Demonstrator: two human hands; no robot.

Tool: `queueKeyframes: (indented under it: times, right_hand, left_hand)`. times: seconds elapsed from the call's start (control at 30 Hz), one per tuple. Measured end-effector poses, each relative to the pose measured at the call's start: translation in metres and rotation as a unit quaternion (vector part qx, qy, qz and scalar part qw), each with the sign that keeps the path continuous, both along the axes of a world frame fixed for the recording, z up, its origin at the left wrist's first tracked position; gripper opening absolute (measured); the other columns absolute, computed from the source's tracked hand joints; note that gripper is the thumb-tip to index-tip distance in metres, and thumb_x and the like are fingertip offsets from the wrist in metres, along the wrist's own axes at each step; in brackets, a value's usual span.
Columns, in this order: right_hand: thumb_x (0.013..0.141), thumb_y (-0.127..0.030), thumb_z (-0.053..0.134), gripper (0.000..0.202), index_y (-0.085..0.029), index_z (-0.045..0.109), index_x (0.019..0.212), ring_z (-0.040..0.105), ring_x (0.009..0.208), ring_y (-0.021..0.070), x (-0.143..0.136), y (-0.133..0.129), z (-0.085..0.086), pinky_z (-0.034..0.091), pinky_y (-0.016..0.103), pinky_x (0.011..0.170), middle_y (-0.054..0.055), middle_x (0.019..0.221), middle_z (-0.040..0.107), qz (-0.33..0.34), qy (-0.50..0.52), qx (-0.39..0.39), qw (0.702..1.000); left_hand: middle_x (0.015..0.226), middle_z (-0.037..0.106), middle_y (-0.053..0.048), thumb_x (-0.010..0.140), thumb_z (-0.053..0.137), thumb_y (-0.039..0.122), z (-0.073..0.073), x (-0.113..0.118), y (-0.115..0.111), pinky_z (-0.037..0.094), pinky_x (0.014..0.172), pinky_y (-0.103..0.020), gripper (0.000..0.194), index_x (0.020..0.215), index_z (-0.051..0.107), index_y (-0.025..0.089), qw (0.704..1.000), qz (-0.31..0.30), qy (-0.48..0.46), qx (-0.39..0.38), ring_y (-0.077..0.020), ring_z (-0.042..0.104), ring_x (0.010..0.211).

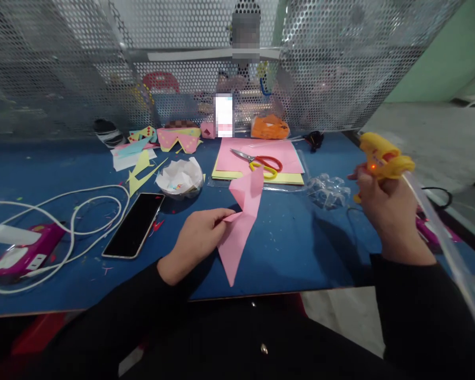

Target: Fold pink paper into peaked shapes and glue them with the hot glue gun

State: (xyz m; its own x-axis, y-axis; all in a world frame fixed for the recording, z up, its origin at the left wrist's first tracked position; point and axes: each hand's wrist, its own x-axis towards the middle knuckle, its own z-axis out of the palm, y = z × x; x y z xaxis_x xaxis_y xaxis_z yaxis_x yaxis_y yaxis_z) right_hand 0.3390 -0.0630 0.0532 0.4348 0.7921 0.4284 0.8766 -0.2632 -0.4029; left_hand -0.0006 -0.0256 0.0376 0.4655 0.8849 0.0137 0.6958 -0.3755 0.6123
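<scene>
My left hand (201, 235) pinches the narrow middle of a folded piece of pink paper (237, 229) above the blue table. The paper's upper end overlaps the yellow handle of a pair of scissors (261, 161). At the right, my right hand (388, 208) is wrapped round a yellow hot glue gun (386, 155) with an orange light showing on it. A long translucent glue stick (439, 232) sticks out of the gun's back and runs down to the right. The gun is held up, well apart from the pink paper.
Sheets of coloured paper (241, 153) lie under the scissors. A white paper bowl (181, 177), a phone (134, 226), a purple power strip (27, 248) and a white cable (73, 221) are on the left. Clear crumpled plastic (328, 191) lies near the gun. Perforated metal (198, 74) walls the back.
</scene>
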Motion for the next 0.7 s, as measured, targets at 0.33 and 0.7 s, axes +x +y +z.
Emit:
queueKeyframes:
  times: [0.33, 0.7]
  right_hand:
    - [0.090, -0.034, 0.057, 0.016, -0.024, 0.065, 0.100, 0.070, 0.090, 0.0215, -0.133, -0.012, -0.016, 0.057, 0.037, 0.077, 0.006, 0.099, 0.073, 0.397, 0.342, -0.006, 0.852]
    - [0.091, -0.029, 0.057, 0.006, -0.026, 0.061, 0.096, 0.067, 0.076, 0.0155, -0.157, -0.030, -0.045, 0.053, 0.027, 0.065, 0.000, 0.088, 0.067, 0.356, 0.215, -0.024, 0.909]
  left_hand:
    - [0.068, 0.069, -0.003, 0.081, 0.058, 0.037, -0.023, -0.002, 0.033, 0.033, 0.049, -0.024, 0.033, 0.100, 0.073, 0.016, 0.968, 0.011, -0.149, -0.203, -0.0127, 0.050, 0.052]
    - [0.087, 0.077, -0.007, 0.079, 0.066, 0.043, -0.027, -0.008, 0.029, 0.049, 0.066, -0.030, 0.034, 0.098, 0.078, 0.017, 0.891, 0.095, -0.316, -0.312, -0.0188, 0.065, 0.074]
